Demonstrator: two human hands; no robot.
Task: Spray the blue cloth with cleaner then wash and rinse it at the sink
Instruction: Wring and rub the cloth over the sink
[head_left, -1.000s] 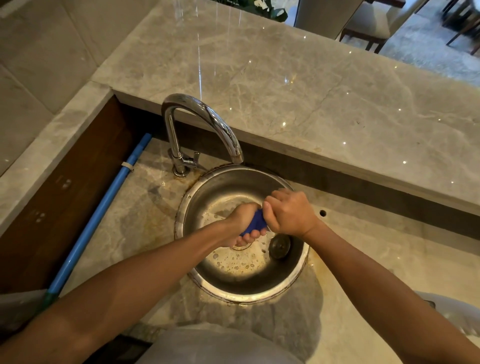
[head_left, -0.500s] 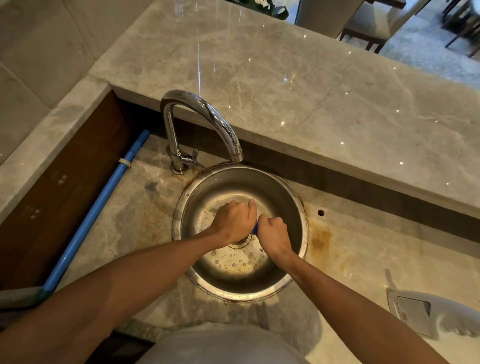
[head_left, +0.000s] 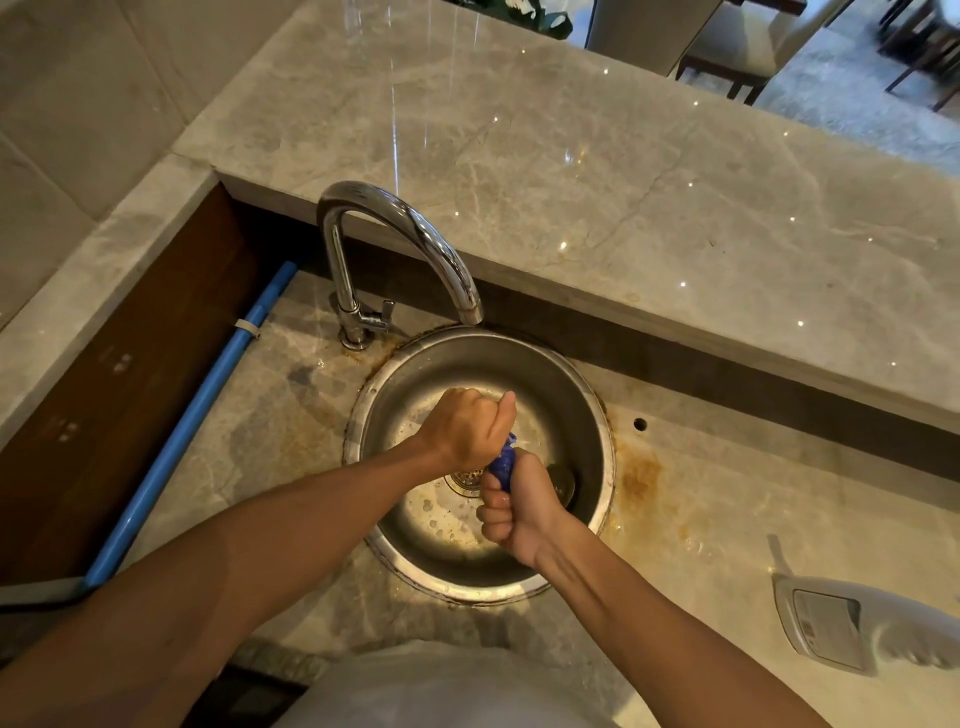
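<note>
The blue cloth (head_left: 503, 464) is twisted into a tight roll over the round steel sink (head_left: 582, 395). Only a short blue stretch shows between my fists. My left hand (head_left: 467, 428) grips its far end, thumb pointing up. My right hand (head_left: 517, 506) grips the near end, knuckles toward me. Both hands hang over the sink's drain (head_left: 465, 480). No water is seen running from the chrome tap (head_left: 405, 228), whose spout ends at the sink's far rim. Droplets and suds lie on the sink floor.
A white spray bottle (head_left: 862, 631) lies on the lower counter at the right. A blue pipe (head_left: 192, 415) runs along the left wall. A raised marble counter (head_left: 623, 171) stands behind the sink. Rust stains ring the sink rim, and a small hole (head_left: 639, 424) sits to its right.
My hands have turned against each other, twisting the cloth: the left fist rose and rolled thumb-up, the right fist dropped nearer me. The spray bottle came into view at the right.
</note>
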